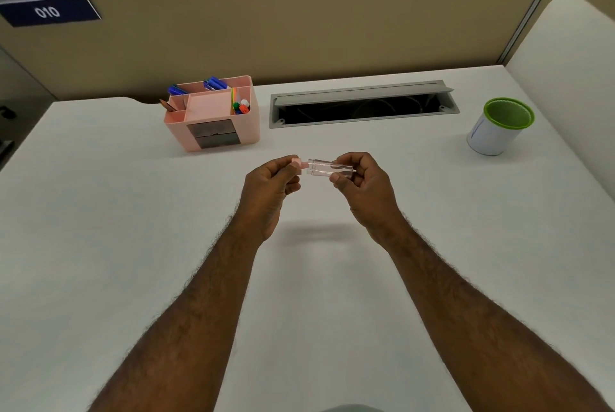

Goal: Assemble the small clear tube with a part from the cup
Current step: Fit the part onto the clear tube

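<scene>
A small clear tube [321, 168] lies level above the middle of the white desk [133, 212], pinched at its right end by my right hand [364, 188]. My left hand [269, 188] pinches a small pale pink part [298, 162] between thumb and forefinger. The pink part sits right at the tube's left mouth; whether it is pushed in cannot be told. The white cup with a green rim [499, 127] stands at the far right of the desk, apart from both hands. Its inside looks green, and any contents are hidden.
A pink desk organiser [213, 115] with pens and small bits stands behind and left of the hands. An open grey cable tray [362, 105] is sunk into the desk behind them. A tan partition [299, 29] closes off the back.
</scene>
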The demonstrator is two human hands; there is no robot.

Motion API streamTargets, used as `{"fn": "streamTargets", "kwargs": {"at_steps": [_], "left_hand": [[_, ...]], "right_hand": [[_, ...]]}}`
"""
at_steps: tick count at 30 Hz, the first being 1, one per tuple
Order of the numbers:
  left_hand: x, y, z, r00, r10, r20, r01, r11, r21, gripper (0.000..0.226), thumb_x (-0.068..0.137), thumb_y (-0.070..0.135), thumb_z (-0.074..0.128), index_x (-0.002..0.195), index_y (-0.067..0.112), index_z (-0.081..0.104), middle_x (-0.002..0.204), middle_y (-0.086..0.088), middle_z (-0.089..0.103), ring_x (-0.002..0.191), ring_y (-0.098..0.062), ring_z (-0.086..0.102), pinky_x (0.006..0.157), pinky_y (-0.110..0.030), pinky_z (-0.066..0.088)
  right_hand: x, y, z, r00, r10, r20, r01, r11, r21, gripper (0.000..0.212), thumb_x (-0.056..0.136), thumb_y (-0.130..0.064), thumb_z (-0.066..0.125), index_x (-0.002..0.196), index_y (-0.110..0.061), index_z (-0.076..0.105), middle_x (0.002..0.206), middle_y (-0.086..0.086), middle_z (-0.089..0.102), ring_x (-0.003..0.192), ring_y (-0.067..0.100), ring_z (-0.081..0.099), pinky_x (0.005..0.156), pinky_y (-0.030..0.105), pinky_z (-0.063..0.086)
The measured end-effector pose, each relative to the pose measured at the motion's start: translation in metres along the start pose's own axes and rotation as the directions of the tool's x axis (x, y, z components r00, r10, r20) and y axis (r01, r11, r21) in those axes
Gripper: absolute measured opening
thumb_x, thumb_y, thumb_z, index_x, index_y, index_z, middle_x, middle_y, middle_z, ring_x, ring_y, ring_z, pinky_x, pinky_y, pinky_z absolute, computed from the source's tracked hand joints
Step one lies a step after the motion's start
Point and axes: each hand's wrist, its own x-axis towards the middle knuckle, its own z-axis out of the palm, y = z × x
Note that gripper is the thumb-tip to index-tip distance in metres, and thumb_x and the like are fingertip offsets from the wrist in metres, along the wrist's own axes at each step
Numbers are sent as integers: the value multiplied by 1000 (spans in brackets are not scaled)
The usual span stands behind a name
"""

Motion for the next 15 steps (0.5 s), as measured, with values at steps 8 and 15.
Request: {"fn": "streamTargets", "kwargs": {"at_steps": [8,15], "left_hand": [[1,0,-3,996,-93,-13,92,995,-47,8,87,16,64,89,12,72,87,-9,68,77,-16,58,70,-25,54],[0,3,-4,992,-121,-29,122,992,28,16,90,23,61,84,10,68,85,-11,64,75,-17,57,70,-26,53]], "right_hand": [[4,-4,-1,998,-30,54,35,996,-84,22,88,-9,63,108,-18,58,109,3,67,85,13,62,68,20,52],[8,-4,-2,995,-53,83,63,989,-130,23,87,-8,64,107,-16,58,112,3,67,86,11,62,66,14,49]]}}
